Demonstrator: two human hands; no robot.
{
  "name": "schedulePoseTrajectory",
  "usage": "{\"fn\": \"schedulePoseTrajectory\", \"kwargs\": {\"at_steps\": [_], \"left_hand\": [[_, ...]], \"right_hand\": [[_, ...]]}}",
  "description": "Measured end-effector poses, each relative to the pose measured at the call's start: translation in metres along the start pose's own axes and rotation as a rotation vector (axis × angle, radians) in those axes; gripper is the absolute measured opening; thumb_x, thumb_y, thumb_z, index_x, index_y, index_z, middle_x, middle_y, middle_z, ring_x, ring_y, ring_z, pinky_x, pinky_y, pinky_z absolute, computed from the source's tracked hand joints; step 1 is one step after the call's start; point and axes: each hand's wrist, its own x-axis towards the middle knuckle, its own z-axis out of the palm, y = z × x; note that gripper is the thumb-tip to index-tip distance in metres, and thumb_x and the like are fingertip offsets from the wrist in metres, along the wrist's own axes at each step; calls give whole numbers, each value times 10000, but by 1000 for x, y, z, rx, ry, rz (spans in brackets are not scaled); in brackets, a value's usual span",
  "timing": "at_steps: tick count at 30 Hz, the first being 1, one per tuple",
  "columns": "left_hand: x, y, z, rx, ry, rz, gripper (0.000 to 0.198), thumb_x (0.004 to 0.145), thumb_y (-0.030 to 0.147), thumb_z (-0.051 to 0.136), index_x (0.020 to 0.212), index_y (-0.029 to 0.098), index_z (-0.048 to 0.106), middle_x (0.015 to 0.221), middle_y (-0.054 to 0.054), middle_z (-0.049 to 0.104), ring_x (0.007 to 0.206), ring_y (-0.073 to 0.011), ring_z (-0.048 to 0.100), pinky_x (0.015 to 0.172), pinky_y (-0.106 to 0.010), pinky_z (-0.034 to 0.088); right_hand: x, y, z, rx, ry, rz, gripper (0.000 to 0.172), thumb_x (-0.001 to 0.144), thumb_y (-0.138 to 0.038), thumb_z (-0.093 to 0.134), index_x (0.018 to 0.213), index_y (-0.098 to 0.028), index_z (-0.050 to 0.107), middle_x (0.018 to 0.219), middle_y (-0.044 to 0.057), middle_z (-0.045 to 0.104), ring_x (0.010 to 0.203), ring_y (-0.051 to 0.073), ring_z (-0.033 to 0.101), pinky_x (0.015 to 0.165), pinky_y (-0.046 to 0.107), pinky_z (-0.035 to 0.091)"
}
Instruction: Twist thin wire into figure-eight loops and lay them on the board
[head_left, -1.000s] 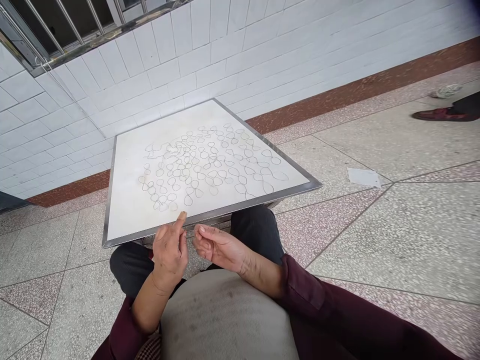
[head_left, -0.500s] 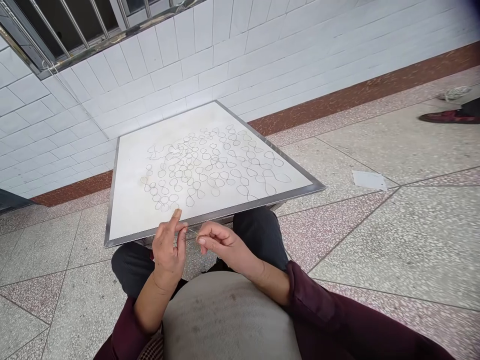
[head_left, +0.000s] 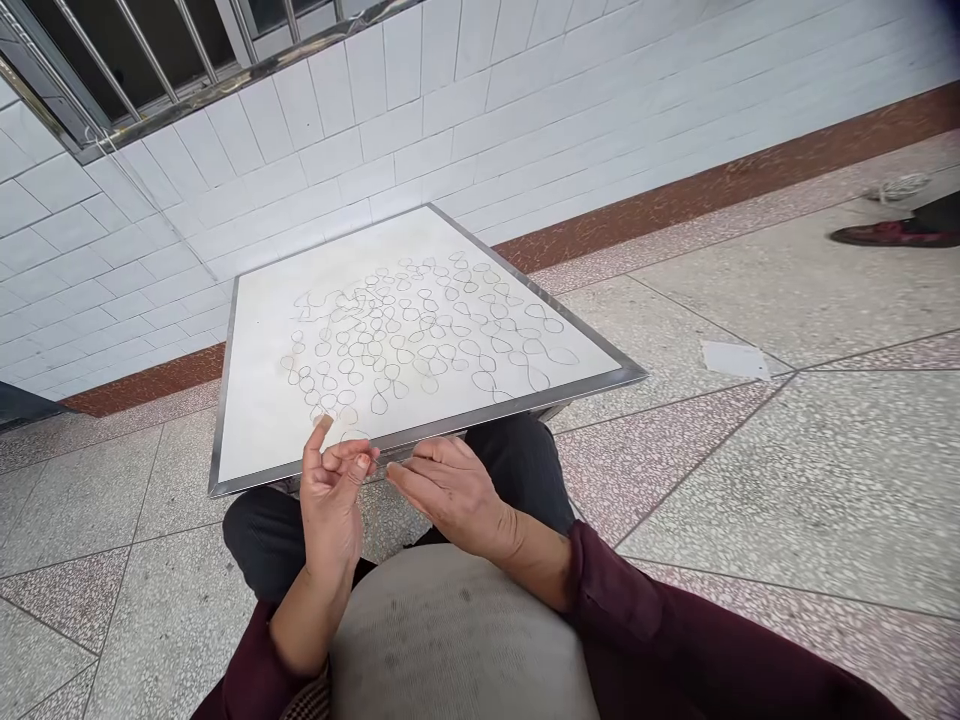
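Note:
My left hand (head_left: pixel 331 500) is raised over the board's near edge, thumb and forefinger pinched on a thin wire (head_left: pixel 382 461), its other fingers loosely curled. Close on its right, my right hand (head_left: pixel 457 502) pinches the same strand, which spans the small gap between the fingertips. A fine loop shows just above the left fingers. Beyond both hands lies the white board (head_left: pixel 259 400) with a grey metal rim. Several thin figure-eight wire loops (head_left: pixel 484 380) are spread across its middle and right side. Whether the strand is wire or stiff thread is hard to tell.
The board's far edge is near a white tiled wall (head_left: pixel 525 130) with a barred window (head_left: pixel 172 50) at upper left. My knees (head_left: pixel 517 470) are under its near edge. A white paper (head_left: pixel 735 359) lies on the floor, and another person's shoe (head_left: pixel 892 235) shows at far right.
My left hand has turned, its fingers curling in and the wrist rolling over. My right hand has rolled so its back faces up. Both still pinch the strand; a loop now shows above the left fingers.

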Motion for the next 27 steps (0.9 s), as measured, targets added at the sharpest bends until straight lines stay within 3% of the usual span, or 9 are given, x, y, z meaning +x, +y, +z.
{"fn": "schedulePoseTrajectory", "kwargs": {"at_steps": [4,8,11,14,17,24,27], "left_hand": [[6,-3,-2,-25,28,-72,594,737,206,823,1277,217,576,803,11,711,766,-127,684,764,-263,520],[8,-6,-4,-64,61,-157,586,688,188,847,1222,186,607,771,20,690,754,-126,679,705,-242,502],[8,-5,-3,-61,92,-143,604,711,204,833,1259,195,581,778,33,658,801,-130,683,720,-244,499],[7,-3,0,-39,85,-85,584,741,247,815,1270,210,569,772,48,614,820,-136,682,776,-276,506],[5,-2,2,-30,50,-40,568,768,258,795,1283,231,555,783,52,589,820,-129,676,784,-272,502],[5,0,-6,95,-31,18,560,853,269,716,1365,256,491,831,29,583,811,-116,653,654,-220,469],[6,2,-7,142,-50,17,570,855,278,709,1375,240,479,829,23,584,790,-124,655,625,-221,452]], "right_hand": [[-3,1,1,25,-56,-6,151,918,-85,583,978,-190,672,685,1,655,792,175,555,686,322,363],[-5,4,3,139,-3,95,156,921,-186,643,1072,-222,650,933,42,702,892,194,583,799,346,432],[-9,4,7,324,78,432,308,842,-380,740,1073,-223,610,1022,87,651,887,222,581,791,388,476],[-12,0,13,742,-14,837,278,851,-448,696,976,-230,579,867,34,610,716,166,545,664,335,487],[-8,-6,15,1136,-89,1066,236,888,-439,642,949,-220,577,738,-15,554,651,131,510,605,278,462],[5,-13,7,1410,-38,1221,254,821,-426,733,895,-211,618,881,15,598,711,119,517,578,243,432],[5,-12,7,1485,-29,1246,270,831,-438,724,953,-224,615,841,-5,573,651,99,488,551,231,407]]}}
